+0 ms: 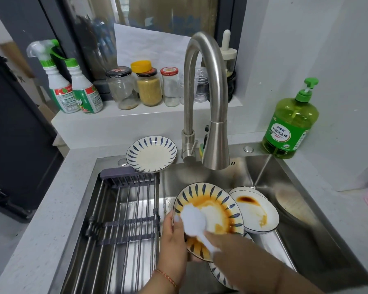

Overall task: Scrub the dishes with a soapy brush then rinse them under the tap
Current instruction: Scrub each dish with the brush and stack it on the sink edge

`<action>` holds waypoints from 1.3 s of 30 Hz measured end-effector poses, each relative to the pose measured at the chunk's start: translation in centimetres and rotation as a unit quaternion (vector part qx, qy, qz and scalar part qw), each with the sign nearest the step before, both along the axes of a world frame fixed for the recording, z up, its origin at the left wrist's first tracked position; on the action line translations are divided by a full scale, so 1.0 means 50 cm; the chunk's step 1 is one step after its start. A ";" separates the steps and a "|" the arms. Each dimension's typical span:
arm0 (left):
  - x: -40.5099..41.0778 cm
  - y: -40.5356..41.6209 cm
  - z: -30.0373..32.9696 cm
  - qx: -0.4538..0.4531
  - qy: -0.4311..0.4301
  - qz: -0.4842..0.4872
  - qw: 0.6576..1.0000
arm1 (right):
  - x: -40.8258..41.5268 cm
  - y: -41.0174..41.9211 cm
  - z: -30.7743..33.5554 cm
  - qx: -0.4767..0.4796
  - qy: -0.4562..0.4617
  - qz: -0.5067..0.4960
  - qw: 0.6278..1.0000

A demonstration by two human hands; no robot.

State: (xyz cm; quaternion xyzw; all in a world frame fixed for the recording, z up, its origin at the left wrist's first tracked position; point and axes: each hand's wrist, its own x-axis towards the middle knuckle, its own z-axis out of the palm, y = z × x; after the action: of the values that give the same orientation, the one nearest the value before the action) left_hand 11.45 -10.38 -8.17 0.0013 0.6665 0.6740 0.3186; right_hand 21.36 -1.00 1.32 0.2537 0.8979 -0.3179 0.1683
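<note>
My left hand (174,240) grips the left rim of a blue-leaf patterned plate (221,206) smeared with brown sauce and holds it tilted over the sink (319,240). My right hand (227,245) holds a white brush (192,219) by its handle, with the brush head pressed on the plate's left side. A second stained plate (257,211) lies in the sink to the right. Another patterned plate (218,274) shows under my right forearm. The steel tap (216,143) hangs above the plates with no water visible.
A clean patterned plate (151,153) rests on the sink's back rim. A dark drying rack (125,219) fills the sink's left half. A green dish soap bottle (290,124) stands at the back right. Jars (148,85) and spray bottles (72,85) line the window ledge.
</note>
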 end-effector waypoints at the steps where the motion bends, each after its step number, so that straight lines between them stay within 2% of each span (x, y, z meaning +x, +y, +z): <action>1: 0.002 0.003 -0.002 0.002 0.006 -0.007 1.000 | -0.011 0.010 -0.003 0.020 0.049 -0.024 0.998; 2: 0.007 0.004 0.001 0.005 0.010 -0.015 1.000 | -0.024 0.026 -0.007 0.028 0.033 -0.024 0.999; 4: 0.007 0.005 0.008 0.014 -0.001 -0.007 1.000 | -0.031 0.065 -0.016 0.109 0.022 -0.041 0.993; 6: -0.003 0.005 0.015 0.025 -0.003 0.014 1.000 | -0.014 0.093 -0.021 0.149 -0.047 -0.025 0.987; 8: -0.017 -0.002 0.020 0.025 0.028 0.012 0.999 | 0.013 0.083 -0.032 0.141 -0.109 0.014 0.984; 10: -0.023 -0.011 0.016 0.011 0.041 0.008 0.999 | 0.029 0.052 -0.046 0.079 -0.143 0.076 0.984; 12: -0.023 -0.015 0.007 -0.009 0.028 0.008 1.000 | 0.025 0.028 -0.056 0.009 -0.133 0.095 0.987; 15: -0.010 -0.016 0.002 -0.017 0.011 0.025 0.999 | -0.002 0.015 -0.048 -0.038 -0.032 0.039 0.998; 18: 0.012 -0.009 0.001 0.010 -0.027 0.027 0.999 | -0.037 0.040 -0.034 0.021 0.002 -0.020 1.000; 20: 0.020 -0.008 0.004 0.026 -0.042 0.025 0.998 | -0.035 0.068 -0.043 0.119 -0.037 -0.019 0.992; 22: 0.018 -0.010 0.013 0.037 -0.057 0.043 0.997 | -0.009 0.079 -0.046 0.174 -0.098 0.000 0.980; 24: 0.009 -0.010 0.020 0.034 -0.048 0.050 0.997 | 0.020 0.057 -0.038 0.160 -0.120 0.009 0.980; 26: 0.007 -0.009 0.022 0.022 -0.033 0.049 0.998 | 0.029 0.015 -0.024 0.087 -0.134 0.013 0.987; 29: 0.018 -0.008 0.018 0.013 -0.047 0.048 0.998 | 0.011 -0.030 -0.028 -0.001 -0.112 -0.020 0.994; 30: 0.025 -0.008 0.014 0.010 -0.055 0.043 0.997 | 0.003 -0.030 -0.038 -0.005 -0.078 -0.043 0.996; 34: 0.046 -0.003 0.019 0.015 -0.082 0.025 0.996 | -0.021 0.038 -0.073 0.076 0.012 -0.046 0.996; 36: 0.047 -0.004 0.027 0.018 -0.091 0.031 0.995 | 0.000 0.089 -0.079 0.100 0.025 -0.110 0.989; 39: 0.031 -0.015 0.041 0.009 -0.086 0.059 0.995 | 0.063 0.132 -0.085 0.057 0.084 -0.248 0.963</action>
State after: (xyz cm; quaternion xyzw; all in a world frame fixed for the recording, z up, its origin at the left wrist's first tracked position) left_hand 13.01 -11.12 -6.12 -0.0928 0.6292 0.6954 0.3346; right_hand 24.52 5.62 -2.91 0.4503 0.8344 -0.3177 -0.0063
